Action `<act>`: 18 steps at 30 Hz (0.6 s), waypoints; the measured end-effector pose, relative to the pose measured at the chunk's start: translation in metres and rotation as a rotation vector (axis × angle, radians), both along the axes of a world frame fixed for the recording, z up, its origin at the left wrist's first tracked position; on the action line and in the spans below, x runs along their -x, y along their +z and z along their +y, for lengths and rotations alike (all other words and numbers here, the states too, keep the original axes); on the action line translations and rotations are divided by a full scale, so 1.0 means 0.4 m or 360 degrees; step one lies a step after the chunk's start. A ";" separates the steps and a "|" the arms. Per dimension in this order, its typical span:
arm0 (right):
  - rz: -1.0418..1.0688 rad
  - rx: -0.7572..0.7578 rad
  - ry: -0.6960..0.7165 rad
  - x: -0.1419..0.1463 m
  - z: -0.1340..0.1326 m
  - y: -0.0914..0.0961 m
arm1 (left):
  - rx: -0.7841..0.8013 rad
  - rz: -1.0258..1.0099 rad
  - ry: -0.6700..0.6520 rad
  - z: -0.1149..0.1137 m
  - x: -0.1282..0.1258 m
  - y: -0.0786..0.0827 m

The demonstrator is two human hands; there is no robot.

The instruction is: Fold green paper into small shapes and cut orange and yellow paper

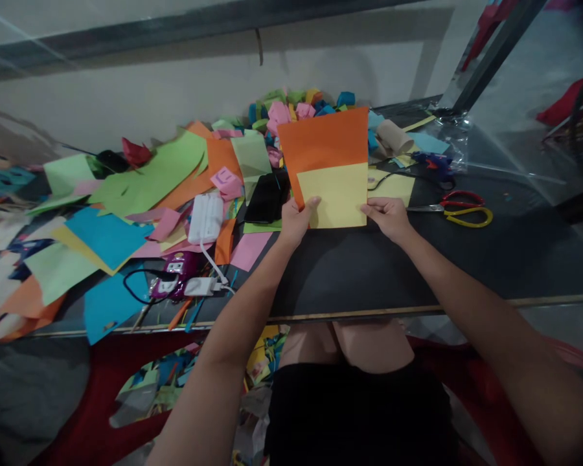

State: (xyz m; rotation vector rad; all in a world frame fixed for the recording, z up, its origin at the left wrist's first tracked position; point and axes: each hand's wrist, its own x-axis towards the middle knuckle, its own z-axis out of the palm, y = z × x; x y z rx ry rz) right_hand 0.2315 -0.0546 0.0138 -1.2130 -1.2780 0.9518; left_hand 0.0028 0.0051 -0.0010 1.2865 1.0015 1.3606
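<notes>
Both hands pinched nearly closed on paper right now: the left hand (295,222) has its thumb over the lower left of a yellow sheet (339,202) and grips the orange sheet (325,139) behind it too, while the right hand (389,217) pinches the yellow's right edge, can't tell if it's got the orange as well. The pair's held up above the dark table (364,272), yellow covering orange's lower part. Red-and-yellow scissors (464,208) lie just beside the right hand, and a black phone (263,197) sits near the left.
</notes>
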 end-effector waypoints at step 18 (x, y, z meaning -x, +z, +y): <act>0.0355 -0.0132 -0.0309 0.016 -0.006 0.006 | 0.0331 -0.0326 -0.0250 -0.031 -0.007 0.040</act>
